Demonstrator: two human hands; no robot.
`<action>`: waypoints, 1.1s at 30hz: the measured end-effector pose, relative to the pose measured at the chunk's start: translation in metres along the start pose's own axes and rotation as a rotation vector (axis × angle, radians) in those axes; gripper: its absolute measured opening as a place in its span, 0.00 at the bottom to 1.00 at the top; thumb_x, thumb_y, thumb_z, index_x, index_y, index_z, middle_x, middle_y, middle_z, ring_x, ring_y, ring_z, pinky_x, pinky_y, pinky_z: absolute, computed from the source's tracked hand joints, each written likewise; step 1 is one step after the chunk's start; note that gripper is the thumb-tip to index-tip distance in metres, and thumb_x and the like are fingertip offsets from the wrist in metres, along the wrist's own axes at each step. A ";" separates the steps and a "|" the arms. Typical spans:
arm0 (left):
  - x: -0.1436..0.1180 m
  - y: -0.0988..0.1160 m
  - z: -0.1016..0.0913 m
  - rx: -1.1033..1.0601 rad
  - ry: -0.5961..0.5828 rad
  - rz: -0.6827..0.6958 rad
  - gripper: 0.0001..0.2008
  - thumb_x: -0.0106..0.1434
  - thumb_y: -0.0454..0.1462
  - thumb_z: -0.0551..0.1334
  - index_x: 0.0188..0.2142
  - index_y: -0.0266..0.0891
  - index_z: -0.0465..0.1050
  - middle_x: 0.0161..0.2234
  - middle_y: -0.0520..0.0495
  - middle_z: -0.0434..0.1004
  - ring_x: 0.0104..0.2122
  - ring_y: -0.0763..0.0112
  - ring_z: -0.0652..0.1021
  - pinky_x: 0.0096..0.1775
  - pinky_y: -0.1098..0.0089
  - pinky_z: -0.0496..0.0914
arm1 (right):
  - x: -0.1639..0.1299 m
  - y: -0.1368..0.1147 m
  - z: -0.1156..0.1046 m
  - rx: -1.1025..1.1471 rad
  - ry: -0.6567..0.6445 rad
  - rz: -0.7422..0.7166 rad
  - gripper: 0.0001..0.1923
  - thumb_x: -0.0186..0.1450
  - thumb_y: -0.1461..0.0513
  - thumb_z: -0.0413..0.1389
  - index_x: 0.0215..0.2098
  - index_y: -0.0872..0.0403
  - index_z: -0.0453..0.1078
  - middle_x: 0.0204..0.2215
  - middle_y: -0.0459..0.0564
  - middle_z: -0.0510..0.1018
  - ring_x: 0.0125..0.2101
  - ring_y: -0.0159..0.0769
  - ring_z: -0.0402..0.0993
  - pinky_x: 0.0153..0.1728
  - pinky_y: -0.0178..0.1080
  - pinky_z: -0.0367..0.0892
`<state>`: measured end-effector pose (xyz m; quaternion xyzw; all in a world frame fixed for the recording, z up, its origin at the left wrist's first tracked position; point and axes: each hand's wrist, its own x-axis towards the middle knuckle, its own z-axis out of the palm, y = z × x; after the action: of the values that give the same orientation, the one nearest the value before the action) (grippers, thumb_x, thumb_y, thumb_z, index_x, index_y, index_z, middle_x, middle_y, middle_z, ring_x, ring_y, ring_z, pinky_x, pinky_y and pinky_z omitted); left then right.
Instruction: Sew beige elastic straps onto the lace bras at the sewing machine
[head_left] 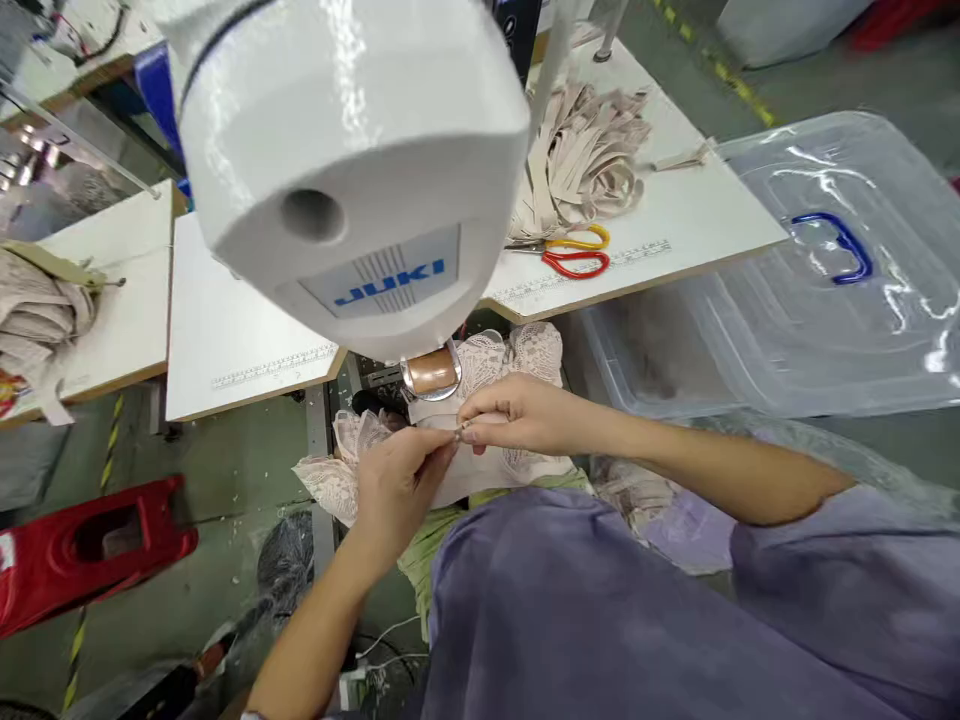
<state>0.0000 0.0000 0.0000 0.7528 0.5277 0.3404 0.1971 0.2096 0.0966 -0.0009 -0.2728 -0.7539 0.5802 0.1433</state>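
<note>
Pale pink lace fabric (536,348) lies below the head of a white JUKI sewing machine (352,200), spreading out on both sides of my hands. My left hand (397,480) pinches the fabric's edge between thumb and fingers. Right beside it, fingertips nearly touching, my right hand (514,415) is closed on the same edge. Just beyond the hands is the machine's rounded copper-coloured part with a shiny metal rim (433,372). The machine head hides the needle area.
On the white table (705,215) at right lie a heap of beige fabric strips (585,160) and scissors with red and yellow handles (577,262). A clear plastic box with a blue-handled lid (787,330) stands farther right. A red plastic stool (45,560) is on the floor at left.
</note>
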 end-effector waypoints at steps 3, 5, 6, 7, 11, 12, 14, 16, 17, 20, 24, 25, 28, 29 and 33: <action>0.003 0.000 0.001 -0.023 -0.028 -0.033 0.03 0.67 0.32 0.64 0.38 0.39 0.78 0.27 0.54 0.79 0.24 0.79 0.74 0.26 0.78 0.63 | -0.002 -0.001 0.001 -0.005 -0.034 -0.012 0.09 0.68 0.61 0.57 0.37 0.54 0.79 0.32 0.44 0.83 0.33 0.32 0.77 0.35 0.34 0.63; 0.005 -0.001 0.000 -0.052 -0.048 -0.072 0.03 0.66 0.32 0.65 0.37 0.40 0.78 0.27 0.54 0.79 0.24 0.79 0.74 0.27 0.78 0.64 | -0.003 -0.002 0.001 -0.039 -0.039 -0.025 0.08 0.68 0.61 0.57 0.38 0.54 0.79 0.32 0.44 0.83 0.33 0.33 0.78 0.36 0.34 0.63; 0.007 -0.001 0.000 -0.071 -0.058 -0.099 0.03 0.66 0.32 0.65 0.37 0.41 0.79 0.27 0.54 0.79 0.25 0.78 0.75 0.27 0.77 0.65 | -0.003 -0.002 0.001 -0.064 -0.036 -0.031 0.08 0.68 0.62 0.57 0.39 0.54 0.79 0.33 0.45 0.84 0.33 0.33 0.78 0.35 0.34 0.63; 0.009 -0.001 -0.001 -0.087 -0.073 -0.133 0.04 0.66 0.33 0.66 0.39 0.41 0.79 0.28 0.54 0.80 0.25 0.78 0.75 0.28 0.77 0.65 | -0.004 -0.002 0.001 -0.091 -0.030 -0.032 0.08 0.68 0.62 0.57 0.40 0.54 0.79 0.33 0.45 0.84 0.34 0.34 0.78 0.35 0.35 0.63; 0.017 -0.003 -0.006 -0.100 -0.254 -0.226 0.07 0.68 0.35 0.63 0.44 0.43 0.79 0.31 0.54 0.82 0.28 0.75 0.77 0.29 0.76 0.66 | -0.004 -0.002 0.002 -0.130 -0.021 -0.010 0.08 0.68 0.60 0.58 0.42 0.54 0.79 0.32 0.46 0.84 0.33 0.35 0.78 0.33 0.35 0.62; 0.018 -0.003 -0.006 -0.080 -0.296 -0.224 0.07 0.69 0.35 0.61 0.42 0.43 0.79 0.31 0.53 0.82 0.28 0.75 0.78 0.30 0.76 0.66 | -0.004 -0.001 0.003 -0.115 -0.018 -0.003 0.08 0.68 0.60 0.59 0.41 0.53 0.79 0.32 0.46 0.84 0.33 0.35 0.78 0.33 0.35 0.62; 0.018 -0.003 -0.005 -0.010 -0.304 -0.208 0.09 0.71 0.37 0.59 0.36 0.41 0.78 0.30 0.52 0.81 0.28 0.74 0.77 0.29 0.75 0.64 | -0.004 0.001 0.005 -0.067 0.018 -0.001 0.08 0.68 0.58 0.60 0.41 0.53 0.79 0.33 0.45 0.83 0.34 0.35 0.77 0.35 0.35 0.63; 0.016 -0.002 -0.001 0.068 -0.233 -0.196 0.11 0.72 0.38 0.57 0.34 0.40 0.75 0.27 0.51 0.78 0.26 0.73 0.75 0.28 0.74 0.62 | -0.006 0.003 0.009 -0.050 0.105 -0.037 0.08 0.68 0.57 0.60 0.42 0.52 0.78 0.36 0.46 0.83 0.37 0.35 0.77 0.37 0.35 0.64; 0.014 -0.001 0.002 0.095 -0.196 -0.192 0.12 0.72 0.39 0.56 0.34 0.39 0.74 0.26 0.51 0.77 0.25 0.73 0.74 0.27 0.73 0.61 | -0.006 0.004 0.011 -0.066 0.160 -0.073 0.08 0.68 0.57 0.60 0.42 0.51 0.78 0.37 0.46 0.82 0.38 0.34 0.76 0.38 0.35 0.64; 0.013 0.002 0.009 0.088 -0.116 -0.197 0.12 0.72 0.40 0.55 0.34 0.40 0.72 0.26 0.52 0.75 0.25 0.72 0.74 0.27 0.73 0.61 | -0.004 0.004 0.011 -0.189 0.280 -0.188 0.08 0.69 0.58 0.57 0.40 0.52 0.78 0.34 0.47 0.79 0.37 0.34 0.74 0.38 0.35 0.63; 0.018 -0.003 0.012 0.067 0.011 -0.242 0.11 0.72 0.43 0.56 0.39 0.40 0.74 0.29 0.53 0.77 0.27 0.74 0.75 0.29 0.75 0.64 | 0.016 -0.007 -0.006 -0.375 0.243 -0.190 0.09 0.67 0.60 0.56 0.36 0.54 0.77 0.29 0.47 0.77 0.30 0.32 0.69 0.32 0.35 0.57; 0.020 -0.008 0.012 0.129 0.050 -0.228 0.11 0.72 0.43 0.57 0.42 0.40 0.74 0.27 0.53 0.76 0.26 0.74 0.75 0.29 0.75 0.63 | 0.023 -0.012 -0.013 -0.417 0.224 -0.159 0.08 0.66 0.60 0.56 0.34 0.55 0.76 0.29 0.46 0.76 0.29 0.32 0.68 0.30 0.35 0.55; 0.025 -0.027 0.007 0.412 0.117 0.018 0.10 0.71 0.39 0.58 0.48 0.40 0.75 0.22 0.54 0.71 0.22 0.74 0.72 0.27 0.71 0.57 | 0.041 -0.024 -0.029 -0.512 0.172 -0.068 0.09 0.63 0.63 0.55 0.25 0.55 0.71 0.23 0.44 0.73 0.25 0.29 0.62 0.27 0.37 0.49; 0.026 -0.035 0.004 0.492 0.125 0.147 0.11 0.71 0.36 0.58 0.49 0.42 0.75 0.22 0.54 0.70 0.22 0.74 0.71 0.27 0.70 0.56 | 0.044 -0.027 -0.032 -0.537 0.154 -0.052 0.11 0.62 0.63 0.55 0.22 0.55 0.68 0.21 0.43 0.70 0.23 0.28 0.59 0.27 0.37 0.47; 0.029 -0.060 -0.005 0.660 0.139 0.501 0.23 0.67 0.27 0.57 0.59 0.44 0.69 0.25 0.53 0.73 0.22 0.73 0.69 0.27 0.68 0.56 | 0.048 -0.032 -0.034 -0.597 0.136 -0.042 0.15 0.62 0.63 0.53 0.18 0.55 0.60 0.16 0.41 0.60 0.21 0.27 0.51 0.26 0.39 0.44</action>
<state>-0.0371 0.0487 -0.0265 0.8558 0.4213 0.2406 -0.1796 0.1812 0.1459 0.0350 -0.3254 -0.8853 0.3102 0.1188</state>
